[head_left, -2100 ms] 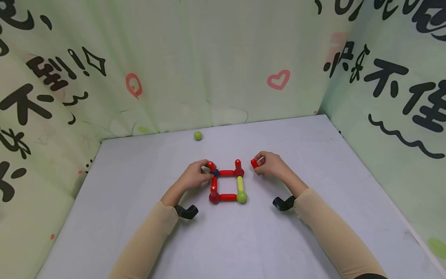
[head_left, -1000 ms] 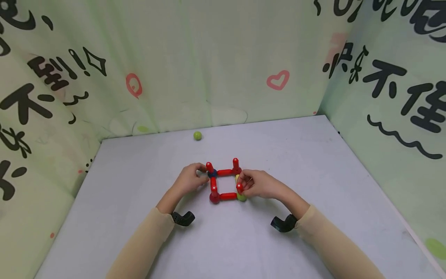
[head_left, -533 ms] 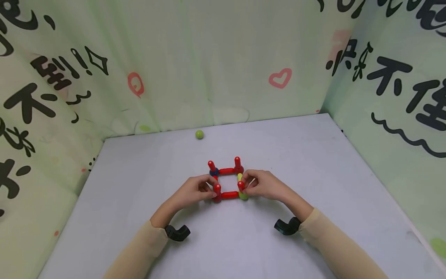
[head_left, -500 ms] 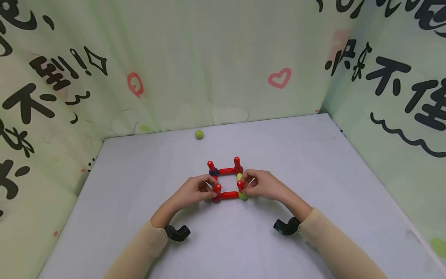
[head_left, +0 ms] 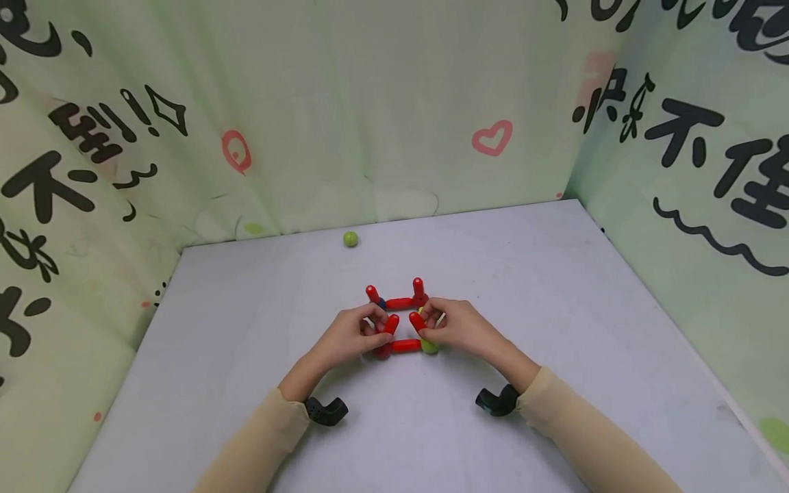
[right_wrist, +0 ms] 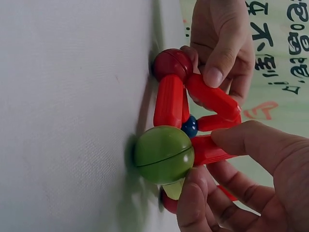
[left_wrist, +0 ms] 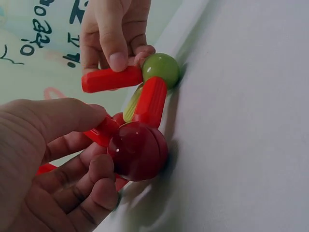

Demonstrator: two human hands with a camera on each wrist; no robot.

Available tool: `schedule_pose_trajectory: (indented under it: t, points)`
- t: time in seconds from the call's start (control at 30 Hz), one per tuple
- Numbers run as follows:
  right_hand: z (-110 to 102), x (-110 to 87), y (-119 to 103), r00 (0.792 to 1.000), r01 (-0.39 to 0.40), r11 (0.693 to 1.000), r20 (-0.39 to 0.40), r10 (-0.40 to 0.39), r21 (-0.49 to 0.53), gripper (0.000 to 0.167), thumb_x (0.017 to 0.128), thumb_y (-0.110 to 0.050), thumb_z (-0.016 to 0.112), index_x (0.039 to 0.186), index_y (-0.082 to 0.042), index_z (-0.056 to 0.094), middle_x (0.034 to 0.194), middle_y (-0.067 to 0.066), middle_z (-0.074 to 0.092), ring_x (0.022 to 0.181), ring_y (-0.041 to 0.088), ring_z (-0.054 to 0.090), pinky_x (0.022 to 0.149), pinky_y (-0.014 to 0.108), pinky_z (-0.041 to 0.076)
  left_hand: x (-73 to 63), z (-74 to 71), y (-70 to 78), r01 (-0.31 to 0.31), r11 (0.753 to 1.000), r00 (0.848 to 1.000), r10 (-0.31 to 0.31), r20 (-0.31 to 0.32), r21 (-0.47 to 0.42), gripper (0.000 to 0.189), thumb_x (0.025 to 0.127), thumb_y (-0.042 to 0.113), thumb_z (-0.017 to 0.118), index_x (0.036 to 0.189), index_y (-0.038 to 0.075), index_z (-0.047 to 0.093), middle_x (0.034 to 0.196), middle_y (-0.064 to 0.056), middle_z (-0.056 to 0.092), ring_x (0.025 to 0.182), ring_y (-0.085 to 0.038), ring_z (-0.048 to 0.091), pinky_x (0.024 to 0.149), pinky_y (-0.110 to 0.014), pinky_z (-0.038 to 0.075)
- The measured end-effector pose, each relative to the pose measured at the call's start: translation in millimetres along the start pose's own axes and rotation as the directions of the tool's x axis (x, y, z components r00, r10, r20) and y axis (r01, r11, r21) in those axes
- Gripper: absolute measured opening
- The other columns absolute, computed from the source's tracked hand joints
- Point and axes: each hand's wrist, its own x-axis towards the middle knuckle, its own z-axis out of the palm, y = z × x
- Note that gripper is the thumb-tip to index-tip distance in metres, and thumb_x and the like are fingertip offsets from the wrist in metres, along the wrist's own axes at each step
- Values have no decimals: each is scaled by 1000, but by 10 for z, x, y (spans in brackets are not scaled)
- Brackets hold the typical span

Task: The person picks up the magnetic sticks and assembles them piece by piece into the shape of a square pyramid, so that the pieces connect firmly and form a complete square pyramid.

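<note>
A square frame of magnetic rods and balls lies on the table, with a red rod [head_left: 404,346] along its near side. My left hand [head_left: 345,335] pinches a red rod [head_left: 391,324] standing on the near-left dark red ball [left_wrist: 137,151], and its lower fingers are against that ball. My right hand [head_left: 464,330] pinches another red rod [head_left: 416,321] at the green ball [right_wrist: 164,154], near right. Both held rods lean inward. At the far corners, red rods [head_left: 418,287] rise from a blue ball [right_wrist: 189,126] and a second dark red ball. A yellow-green rod [left_wrist: 131,106] is partly hidden.
A loose green ball [head_left: 351,239] rests near the back edge of the white table [head_left: 259,274]. Printed pale-green curtains [head_left: 370,123] enclose the back and sides. Each wrist carries a black camera mount [head_left: 327,411].
My right hand has brought its red rod from the right onto the near-right green ball. My left hand has moved from the blue-ball corner to the near-left rod. Both near rods now tilt inward.
</note>
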Motion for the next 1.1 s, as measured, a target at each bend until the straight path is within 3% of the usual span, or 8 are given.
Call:
schedule_pose_trajectory:
  t: [0.57, 0.7, 0.8, 0.9, 0.97, 1.03, 1.1]
  points:
    - [64, 26, -27, 1000, 10, 999, -21, -11, -46, 18, 90, -18, 78, 103, -11, 67, 86, 0, 66, 75, 15, 61, 67, 29, 52, 10, 37, 20, 22, 1000, 999, -21, -38, 5, 24, 88, 23, 83, 107, 16, 69, 92, 1, 66, 72, -17, 61, 64, -25, 54]
    - [9, 57, -14, 997, -6, 999, -77, 1, -54, 15, 94, -22, 75, 104, -13, 69, 88, 0, 68, 80, 16, 62, 70, 29, 52, -6, -7, 14, 34, 999, 994, -35, -106, -8, 19, 93, 29, 78, 105, 17, 69, 89, 2, 67, 71, -17, 60, 62, -28, 53]
    - [-57, 106, -19, 987, -16, 999, -160, 9, -43, 20, 95, -22, 73, 111, -11, 68, 90, 3, 69, 81, 18, 62, 70, 29, 52, -8, -54, 22, 33, 999, 971, -35, -235, -11, 12, 97, 27, 74, 102, 17, 69, 85, 0, 66, 70, -19, 59, 61, -29, 52]
    - [-112, 184, -20, 973, -17, 999, -230, 9, -30, 31, 96, -19, 73, 123, -9, 64, 93, 6, 70, 80, 19, 62, 69, 29, 52, 16, -95, 33, 32, 999, 928, -26, -370, 9, 12, 97, 23, 73, 102, 14, 67, 87, -2, 65, 71, -19, 58, 61, -27, 51]
    - [-133, 243, -14, 968, -18, 1000, -250, 13, -20, 39, 96, -19, 72, 132, -10, 60, 94, 6, 70, 81, 20, 62, 68, 29, 51, 42, -109, 41, 47, 999, 905, -34, -423, 19, 19, 95, 21, 76, 109, 12, 66, 92, -4, 65, 72, -19, 59, 61, -25, 51]
    - [-137, 295, -3, 968, -16, 1000, -251, 12, -12, 42, 96, -18, 72, 135, -11, 59, 94, 7, 71, 82, 20, 63, 69, 29, 51, 76, -112, 42, 62, 997, 897, -41, -440, 34, 28, 93, 20, 77, 117, 11, 66, 100, -7, 66, 73, -18, 60, 63, -25, 53]
    - [-129, 336, 6, 972, -15, 1000, -236, 15, 0, 41, 96, -18, 72, 135, -11, 61, 93, 7, 71, 82, 20, 64, 70, 29, 51, 109, -103, 42, 83, 996, 902, -57, -428, 41, 37, 92, 19, 79, 126, 11, 65, 109, -9, 66, 74, -18, 63, 65, -26, 55]
